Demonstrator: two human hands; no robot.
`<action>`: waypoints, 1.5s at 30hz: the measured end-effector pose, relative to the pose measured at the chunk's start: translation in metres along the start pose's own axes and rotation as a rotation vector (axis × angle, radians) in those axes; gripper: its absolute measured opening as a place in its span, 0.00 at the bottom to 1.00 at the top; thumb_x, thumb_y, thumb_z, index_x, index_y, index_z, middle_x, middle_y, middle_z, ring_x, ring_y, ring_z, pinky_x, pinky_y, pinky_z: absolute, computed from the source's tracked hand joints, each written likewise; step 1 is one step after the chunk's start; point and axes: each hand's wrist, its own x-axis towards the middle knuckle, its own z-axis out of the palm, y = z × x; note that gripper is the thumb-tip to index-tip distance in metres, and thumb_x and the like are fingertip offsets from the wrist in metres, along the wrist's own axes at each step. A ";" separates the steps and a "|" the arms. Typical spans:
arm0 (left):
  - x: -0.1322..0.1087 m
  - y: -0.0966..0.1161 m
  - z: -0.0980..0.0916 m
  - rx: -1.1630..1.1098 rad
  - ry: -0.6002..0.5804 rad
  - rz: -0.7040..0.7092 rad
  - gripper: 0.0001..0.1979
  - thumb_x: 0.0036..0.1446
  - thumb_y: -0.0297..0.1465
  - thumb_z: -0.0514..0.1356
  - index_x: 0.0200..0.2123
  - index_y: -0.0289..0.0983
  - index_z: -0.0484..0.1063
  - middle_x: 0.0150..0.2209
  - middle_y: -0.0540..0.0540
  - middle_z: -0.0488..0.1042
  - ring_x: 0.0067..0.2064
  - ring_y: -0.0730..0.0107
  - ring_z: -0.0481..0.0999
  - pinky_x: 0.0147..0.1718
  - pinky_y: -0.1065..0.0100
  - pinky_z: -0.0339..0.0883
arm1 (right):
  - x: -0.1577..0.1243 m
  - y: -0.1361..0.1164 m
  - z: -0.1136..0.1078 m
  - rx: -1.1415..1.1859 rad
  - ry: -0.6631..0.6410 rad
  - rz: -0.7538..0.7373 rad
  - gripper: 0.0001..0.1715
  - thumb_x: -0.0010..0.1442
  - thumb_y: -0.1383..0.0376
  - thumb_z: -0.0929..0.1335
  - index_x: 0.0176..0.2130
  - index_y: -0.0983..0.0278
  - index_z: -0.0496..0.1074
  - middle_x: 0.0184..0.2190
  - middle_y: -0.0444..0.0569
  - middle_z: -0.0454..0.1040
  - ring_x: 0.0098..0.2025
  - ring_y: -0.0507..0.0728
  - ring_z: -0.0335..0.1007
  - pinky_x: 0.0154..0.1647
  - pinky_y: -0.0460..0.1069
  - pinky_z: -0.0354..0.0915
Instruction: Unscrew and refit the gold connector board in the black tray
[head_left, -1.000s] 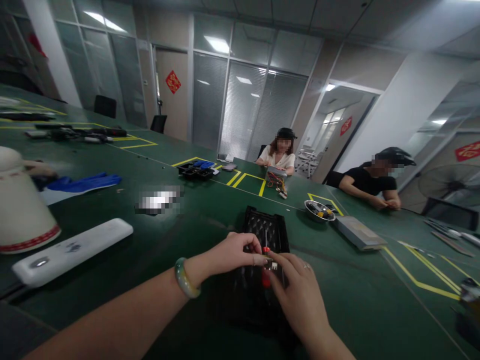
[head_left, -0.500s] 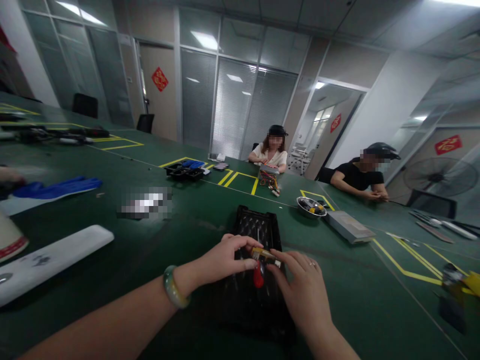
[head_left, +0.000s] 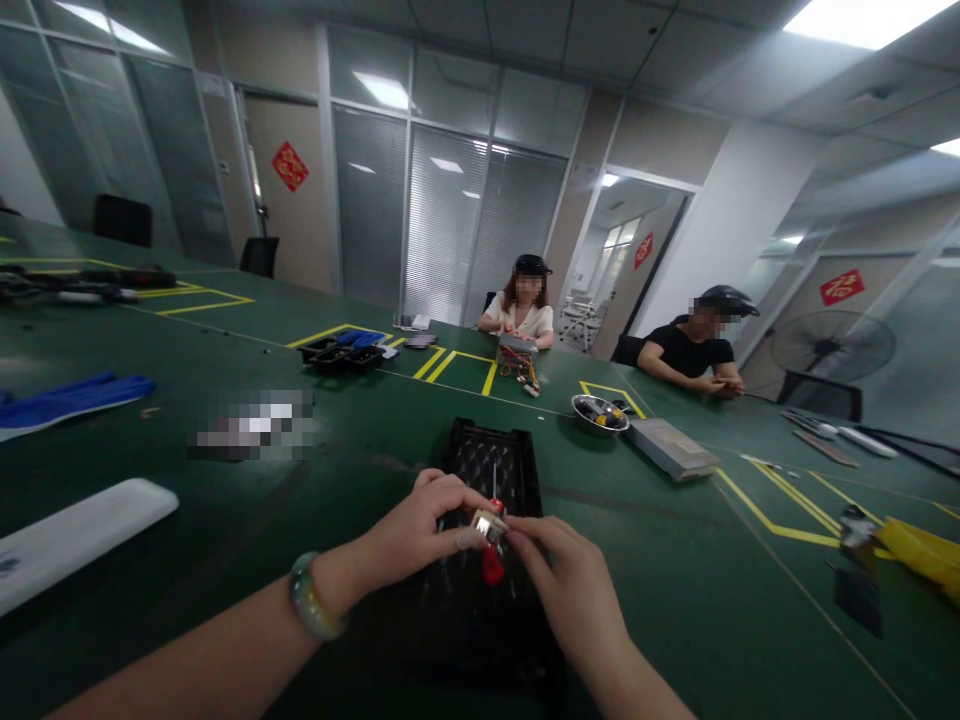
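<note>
Both hands' fingers [head_left: 469, 538] pinch a small metal part [head_left: 487, 524].

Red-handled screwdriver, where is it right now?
In the head view, the red-handled screwdriver sits at bottom centre between the left hand and right hand, just under a small metal part, above a black perforated tray.

Counting one left hand [head_left: 424, 525], one right hand [head_left: 566, 590], one red-handled screwdriver [head_left: 493, 566], one black plastic tray [head_left: 487, 462], one metal bowl [head_left: 595, 412], two seated co-workers [head_left: 521, 312] [head_left: 686, 352], one standing fan [head_left: 832, 345].
</note>
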 end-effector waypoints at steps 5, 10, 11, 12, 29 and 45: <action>0.000 0.001 0.000 0.000 -0.042 0.041 0.15 0.62 0.46 0.61 0.48 0.47 0.76 0.42 0.51 0.78 0.45 0.65 0.72 0.53 0.60 0.51 | -0.002 0.000 0.002 0.037 0.033 0.049 0.08 0.63 0.65 0.69 0.40 0.56 0.80 0.39 0.43 0.81 0.41 0.57 0.78 0.44 0.50 0.70; -0.002 0.001 -0.003 -0.015 -0.050 0.080 0.19 0.58 0.48 0.64 0.49 0.48 0.75 0.41 0.51 0.77 0.46 0.64 0.72 0.53 0.61 0.52 | -0.003 -0.004 0.001 -0.057 0.012 0.050 0.08 0.64 0.66 0.68 0.39 0.56 0.79 0.36 0.41 0.81 0.37 0.55 0.78 0.40 0.48 0.69; -0.002 0.001 -0.004 -0.021 -0.045 0.073 0.19 0.60 0.47 0.62 0.51 0.48 0.74 0.42 0.51 0.77 0.47 0.64 0.72 0.54 0.61 0.52 | -0.003 -0.004 0.001 -0.071 0.007 0.052 0.08 0.64 0.65 0.68 0.39 0.56 0.79 0.36 0.40 0.81 0.36 0.55 0.78 0.40 0.48 0.69; -0.002 0.000 -0.005 -0.025 -0.026 0.054 0.18 0.63 0.46 0.59 0.53 0.48 0.73 0.43 0.51 0.77 0.48 0.64 0.71 0.54 0.61 0.52 | -0.003 -0.004 0.001 -0.081 0.005 0.057 0.08 0.64 0.65 0.68 0.39 0.56 0.79 0.36 0.40 0.81 0.36 0.55 0.78 0.39 0.48 0.69; 0.007 -0.063 0.017 0.214 0.172 -0.632 0.34 0.63 0.43 0.50 0.69 0.36 0.55 0.65 0.37 0.64 0.67 0.48 0.61 0.63 0.49 0.53 | -0.006 -0.018 -0.005 -0.163 -0.011 -0.037 0.09 0.64 0.68 0.67 0.36 0.56 0.77 0.36 0.41 0.78 0.37 0.54 0.76 0.38 0.47 0.68; 0.008 -0.070 0.017 0.326 0.094 -0.669 0.28 0.58 0.37 0.51 0.62 0.44 0.67 0.71 0.42 0.52 0.70 0.45 0.51 0.62 0.42 0.50 | -0.007 -0.018 -0.006 -0.237 -0.032 0.013 0.09 0.63 0.68 0.68 0.35 0.55 0.77 0.35 0.40 0.78 0.36 0.54 0.76 0.38 0.48 0.68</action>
